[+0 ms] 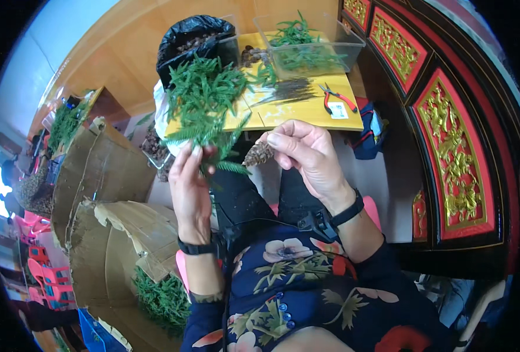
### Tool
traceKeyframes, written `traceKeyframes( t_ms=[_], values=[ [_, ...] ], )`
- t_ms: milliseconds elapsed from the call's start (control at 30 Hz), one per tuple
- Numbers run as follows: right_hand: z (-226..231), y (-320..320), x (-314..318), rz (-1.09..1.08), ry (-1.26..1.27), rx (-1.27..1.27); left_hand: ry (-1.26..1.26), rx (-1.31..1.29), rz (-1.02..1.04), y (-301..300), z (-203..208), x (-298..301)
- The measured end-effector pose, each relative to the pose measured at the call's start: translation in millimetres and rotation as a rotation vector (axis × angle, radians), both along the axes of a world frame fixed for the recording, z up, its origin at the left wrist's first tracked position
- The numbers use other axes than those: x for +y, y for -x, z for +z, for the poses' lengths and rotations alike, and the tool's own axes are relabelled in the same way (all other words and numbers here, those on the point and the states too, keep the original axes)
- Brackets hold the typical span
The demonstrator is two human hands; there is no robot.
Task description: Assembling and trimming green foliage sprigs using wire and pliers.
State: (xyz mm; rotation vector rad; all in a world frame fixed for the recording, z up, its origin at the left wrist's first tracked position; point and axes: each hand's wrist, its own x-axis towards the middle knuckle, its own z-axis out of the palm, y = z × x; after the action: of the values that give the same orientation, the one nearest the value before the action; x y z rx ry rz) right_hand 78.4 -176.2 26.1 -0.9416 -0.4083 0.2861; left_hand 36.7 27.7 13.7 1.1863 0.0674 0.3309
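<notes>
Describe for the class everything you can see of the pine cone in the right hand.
The pine cone is brown, with rough, overlapping scales that look dry and woody, some paler at their edges. It is held in the air, tilted, one end pointing down and left. The thumb and fingers of the right hand pinch its upper right end, hiding that part. Close to its lower end is a green sprig; whether they touch is unclear.

Green sprig (232, 167); brown pine cone (258, 154); yellow table (298, 119); red-handled pliers (346, 101); navy floral blouse (312, 283).
</notes>
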Motion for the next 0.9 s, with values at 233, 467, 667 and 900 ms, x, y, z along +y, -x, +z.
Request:
traceKeyframes(
  t_ms=[233, 467, 667, 900],
  values=[
    [-10, 6, 9, -0.127, 0.262, -0.167, 0.392, 0.000, -0.131, 13, -16, -8],
    [-1, 15, 5, -0.044, 0.315, -0.169, 0.368, 0.054, -0.010, 19, -11, -15],
    [0, 21, 8, -0.050, 0.285, -0.193, 0.297, 0.006, -0.018, 26, -8, -17],
    [4, 33, 13, -0.161, 0.441, -0.220, 0.273, 0.002, -0.050, 28, -4, -26]
  ],
)
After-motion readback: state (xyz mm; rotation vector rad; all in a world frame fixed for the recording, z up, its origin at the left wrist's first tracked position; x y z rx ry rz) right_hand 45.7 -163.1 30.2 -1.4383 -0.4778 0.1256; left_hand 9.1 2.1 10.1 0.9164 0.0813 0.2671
